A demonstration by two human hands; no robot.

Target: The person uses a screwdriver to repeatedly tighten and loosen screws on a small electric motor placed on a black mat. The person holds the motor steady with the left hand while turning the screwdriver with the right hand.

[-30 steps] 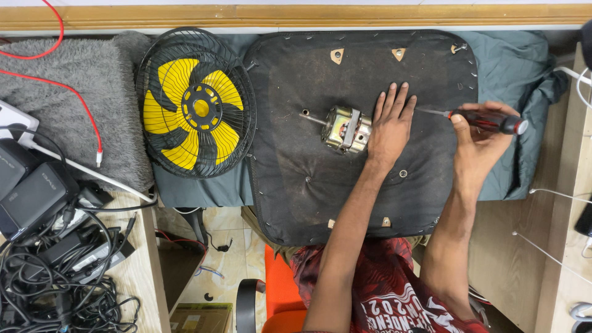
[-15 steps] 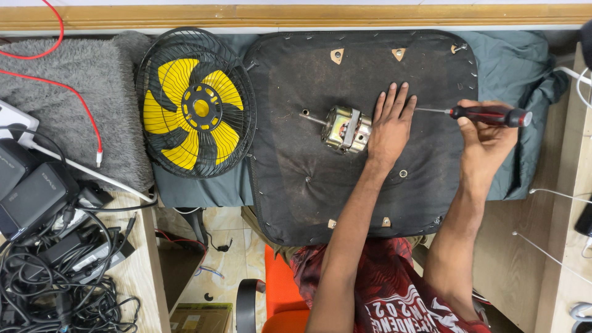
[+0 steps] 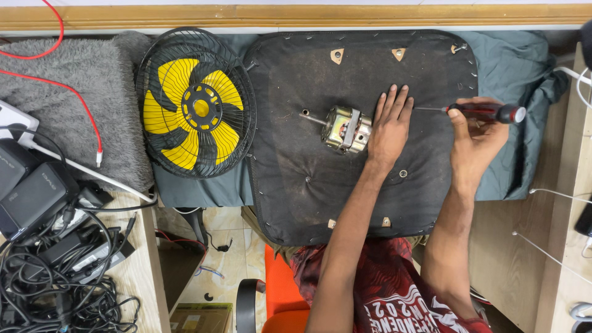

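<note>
One small fan motor (image 3: 346, 129), one screwdriver (image 3: 478, 111), one yellow-bladed fan (image 3: 192, 103), all on one dark pad (image 3: 308, 179). Left hand (image 3: 388, 126) flat, fingers together, touching the motor's right side. Right hand (image 3: 476, 137) curled around the screwdriver's red-black handle, tip pointing left toward the left fingertips.

1. The left hand (image 3: 388, 126) covers the right end of the small motor (image 3: 345, 129) — contact there can't be told.
2. The screwdriver (image 3: 481, 112) tip is too fine to read.
3. The black adapters (image 3: 31, 185) are cut off by the left edge.
</note>
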